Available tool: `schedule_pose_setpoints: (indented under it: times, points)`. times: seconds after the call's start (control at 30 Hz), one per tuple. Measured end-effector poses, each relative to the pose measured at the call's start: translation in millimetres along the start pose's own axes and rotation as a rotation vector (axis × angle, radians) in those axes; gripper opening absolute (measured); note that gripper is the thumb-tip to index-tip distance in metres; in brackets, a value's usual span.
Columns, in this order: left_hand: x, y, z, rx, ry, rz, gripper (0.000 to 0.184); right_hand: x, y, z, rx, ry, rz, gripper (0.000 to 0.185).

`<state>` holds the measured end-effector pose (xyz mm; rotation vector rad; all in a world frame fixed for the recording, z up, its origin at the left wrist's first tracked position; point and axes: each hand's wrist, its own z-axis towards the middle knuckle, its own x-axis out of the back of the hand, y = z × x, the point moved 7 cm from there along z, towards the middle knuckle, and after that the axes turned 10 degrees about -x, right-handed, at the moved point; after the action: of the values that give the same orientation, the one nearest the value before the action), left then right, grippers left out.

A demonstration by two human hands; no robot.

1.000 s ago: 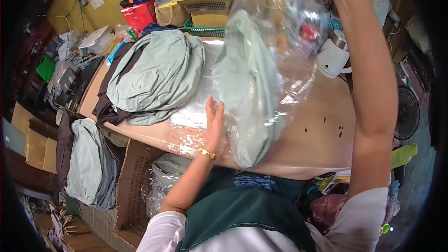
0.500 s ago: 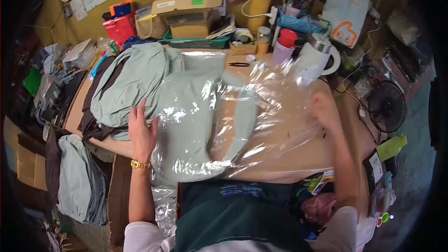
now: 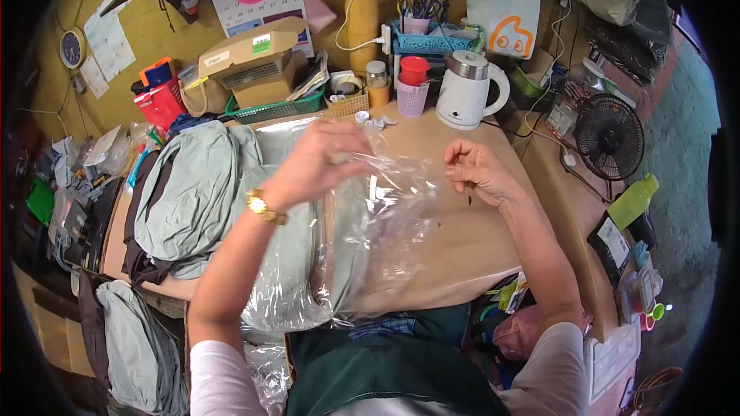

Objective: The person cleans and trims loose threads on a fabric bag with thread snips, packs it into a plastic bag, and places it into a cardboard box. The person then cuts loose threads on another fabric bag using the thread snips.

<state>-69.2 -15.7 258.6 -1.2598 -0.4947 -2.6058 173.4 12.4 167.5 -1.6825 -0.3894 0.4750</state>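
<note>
- Gripping a fold of the clear plastic bag (image 3: pixel 393 212) between thumb and fingers, the left hand (image 3: pixel 327 156) is near the centre of the frame, a gold watch (image 3: pixel 266 208) on its wrist.
- Right of centre, the right hand (image 3: pixel 479 172) has its fingers curled toward the thumb, just beside the bag's loose edge; whether it pinches any film, I cannot tell.
- From the left hand the bag spreads down to the lower middle of the frame, crumpled and shiny, with a grey-green garment (image 3: pixel 289 266) lying flat inside it on the table (image 3: pixel 470 250).
- Left of the bag, a pile of grey-green cloth (image 3: pixel 185 192) rests on dark brown fabric (image 3: pixel 142 260).
- More grey-green cloth hangs at the lower left of the frame, below the table's edge.
- Along the table's far side, at upper centre, stand a white kettle (image 3: pixel 462 96), a lilac cup (image 3: pixel 412 98) and a green basket (image 3: pixel 281 110) bearing a cardboard box (image 3: pixel 250 50).
- A black fan (image 3: pixel 610 137) stands at the right of the frame.
- Dark green apron (image 3: pixel 378 374) cloth fills the bottom middle.
</note>
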Motion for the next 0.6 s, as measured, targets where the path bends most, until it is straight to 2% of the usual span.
schedule_pose_setpoints:
  times: [0.03,0.1,0.13,0.17,0.2,0.27,0.33,0.37,0.43,0.47,0.53,0.57,0.6]
  points:
    - [15.8,-1.5,-2.8,-0.034,0.099,-0.082,0.014,11.4,6.2,-0.3,-0.013,0.030,-0.006,0.021]
    - [29.2,-3.7,-5.8,-0.009,0.079,-0.029,0.013,11.9,10.1,3.1,-0.017,0.053,-0.009,0.026]
    - [34.1,-3.0,-5.7,0.022,0.066,0.018,0.012,-2.6,-9.5,2.7,0.196,0.144,-0.218,0.029]
    - [25.3,-4.0,-2.1,0.134,0.046,-0.120,0.014,-23.9,-28.7,-1.1,0.409,0.236,-0.423,0.033]
    - [17.3,0.9,1.3,0.139,0.044,-0.115,0.014,-55.7,-48.3,-5.9,0.560,0.268,-0.506,0.035]
    - [1.3,15.6,9.5,-0.003,-0.052,0.147,0.016,-91.4,-64.2,-3.9,0.725,0.298,-0.589,0.038]
    - [5.3,19.7,11.2,-0.045,-0.041,0.204,0.018,-104.1,-63.8,2.2,0.840,0.177,-0.509,0.029]
    - [12.3,17.2,9.2,-0.017,-0.045,0.184,0.018,-102.7,-64.5,1.6,0.847,0.174,-0.508,0.029]
    - [24.7,7.8,2.9,-0.009,-0.036,0.051,0.018,-91.6,-51.2,12.3,0.566,-0.044,-0.127,0.015]
    - [28.8,0.6,-2.3,-0.004,-0.035,0.056,0.018,-87.7,-49.9,9.1,0.566,-0.051,-0.126,0.015]
    - [32.9,-11.3,-7.1,0.118,0.028,-0.488,0.024,-84.4,-39.5,13.5,0.349,-0.217,0.140,0.007]
    - [30.3,-10.2,-8.8,0.143,0.083,-0.592,0.032,-84.8,-35.6,20.2,0.351,-0.221,0.142,0.007]
    - [21.6,-2.3,-5.0,0.145,0.081,-0.588,0.032,-81.5,-34.7,26.4,0.495,-0.134,0.033,0.006]
